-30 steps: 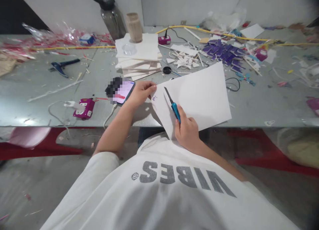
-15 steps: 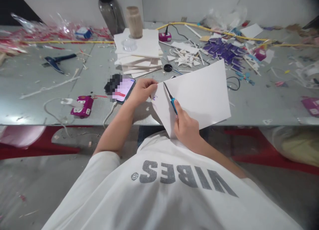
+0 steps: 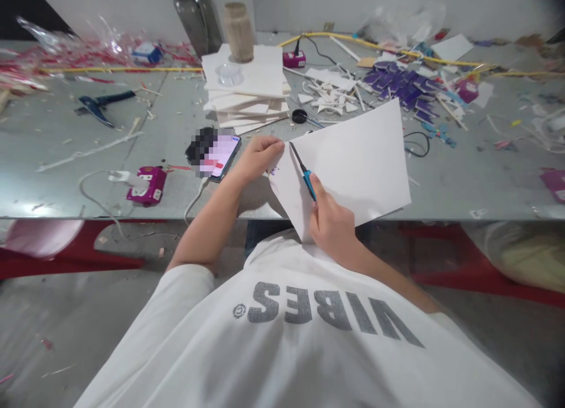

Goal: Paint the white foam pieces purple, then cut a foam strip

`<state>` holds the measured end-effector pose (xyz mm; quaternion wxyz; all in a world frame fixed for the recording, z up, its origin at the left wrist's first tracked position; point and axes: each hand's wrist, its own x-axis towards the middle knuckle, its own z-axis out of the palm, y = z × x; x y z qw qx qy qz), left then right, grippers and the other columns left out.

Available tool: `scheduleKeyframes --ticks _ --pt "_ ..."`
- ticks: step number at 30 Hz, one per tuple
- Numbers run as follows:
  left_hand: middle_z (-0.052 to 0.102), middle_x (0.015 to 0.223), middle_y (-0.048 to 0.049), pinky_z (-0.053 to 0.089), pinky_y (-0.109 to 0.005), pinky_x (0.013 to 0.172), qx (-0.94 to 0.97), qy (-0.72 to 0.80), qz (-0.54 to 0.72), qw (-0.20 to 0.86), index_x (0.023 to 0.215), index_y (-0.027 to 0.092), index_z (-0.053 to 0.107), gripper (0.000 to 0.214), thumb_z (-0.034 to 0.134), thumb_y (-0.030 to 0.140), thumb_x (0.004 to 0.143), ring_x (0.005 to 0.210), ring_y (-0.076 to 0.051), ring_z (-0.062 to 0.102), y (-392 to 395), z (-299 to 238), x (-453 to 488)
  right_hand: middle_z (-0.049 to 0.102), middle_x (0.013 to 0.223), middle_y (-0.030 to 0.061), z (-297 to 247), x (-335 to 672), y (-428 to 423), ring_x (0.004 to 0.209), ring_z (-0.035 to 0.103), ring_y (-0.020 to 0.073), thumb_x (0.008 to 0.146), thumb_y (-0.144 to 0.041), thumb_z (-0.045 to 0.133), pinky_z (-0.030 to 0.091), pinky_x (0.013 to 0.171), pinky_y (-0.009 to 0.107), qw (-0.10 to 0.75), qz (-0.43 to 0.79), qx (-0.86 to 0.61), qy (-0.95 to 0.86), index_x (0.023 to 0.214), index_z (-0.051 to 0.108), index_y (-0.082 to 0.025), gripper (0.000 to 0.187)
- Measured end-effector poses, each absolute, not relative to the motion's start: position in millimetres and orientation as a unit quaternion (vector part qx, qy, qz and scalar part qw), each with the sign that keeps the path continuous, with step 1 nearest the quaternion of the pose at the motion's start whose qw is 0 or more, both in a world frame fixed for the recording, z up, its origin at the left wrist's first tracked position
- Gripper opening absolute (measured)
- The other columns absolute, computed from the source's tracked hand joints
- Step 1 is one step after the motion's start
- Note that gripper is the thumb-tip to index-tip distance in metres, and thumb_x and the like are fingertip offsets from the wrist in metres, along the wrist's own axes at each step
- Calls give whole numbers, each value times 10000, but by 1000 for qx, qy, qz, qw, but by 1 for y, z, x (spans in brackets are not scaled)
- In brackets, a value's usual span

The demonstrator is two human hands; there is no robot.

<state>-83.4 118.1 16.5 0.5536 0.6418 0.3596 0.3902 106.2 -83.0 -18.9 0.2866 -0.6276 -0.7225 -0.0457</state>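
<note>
A large white board (image 3: pixel 357 161) is tilted over the table's front edge, with small purple marks near its left end. My left hand (image 3: pixel 263 156) pinches its upper left edge between thumb and fingers. My right hand (image 3: pixel 332 219) is closed around a blue-handled knife (image 3: pixel 309 183), index finger stretched along the handle. The long thin dark blade lies against the board, its tip at the upper edge just right of my left fingers. Whether the blade has gone into the board cannot be made out.
Behind the board are stacked white sheets (image 3: pixel 245 93) bearing a jar (image 3: pixel 239 34), white scraps (image 3: pixel 329 96) and purple pieces (image 3: pixel 397 84). A phone (image 3: pixel 224 155) lies left of my left hand, near a magenta power adapter (image 3: pixel 148 185). A dark blue tool (image 3: pixel 103 105) lies further left.
My left hand has shifted slightly right along the board's edge, closer to the blade tip. The knife and board stay nearly in place; the whole view has moved a little.
</note>
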Motion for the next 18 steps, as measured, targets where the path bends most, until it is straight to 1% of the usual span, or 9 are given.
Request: scheduleKeyframes --ticks 4,7,10,15,18 --pt "536 588 12 294 -219 505 647 351 387 555 646 196 641 387 775 323 987 512 -111 464 119 15 -85 820 1133 107 -20 107 -84 644 545 156 1100 -201 459 385 566 299 292 -31 -629 -720 1773 452 -262 675" --pt "554 591 6 300 -216 499 648 344 383 562 660 197 657 391 796 361 987 509 -115 475 119 15 -86 821 1125 104 -18 107 -84 634 530 156 1098 -193 458 360 563 305 288 -31 -632 -719 1775 451 -264 681" --pt "582 597 -3 308 -210 491 643 338 379 573 677 192 681 375 785 355 998 511 -121 502 119 14 -87 824 1133 106 -16 106 -83 621 514 157 1092 -187 449 328 553 315 282 -43 -632 -721 1771 451 -257 683" --pt "573 601 5 305 -212 488 616 354 388 587 675 181 684 362 832 316 975 491 -110 499 121 11 -86 818 1122 109 -14 107 -82 619 509 171 1078 -196 449 338 547 317 262 -39 -637 -724 1787 425 -267 713" --pt "578 609 6 325 -212 505 631 346 386 578 679 191 672 359 803 338 980 513 -122 510 122 10 -87 812 1103 108 -13 107 -82 606 490 167 1079 -202 437 322 545 316 263 -44 -635 -725 1791 416 -266 716"
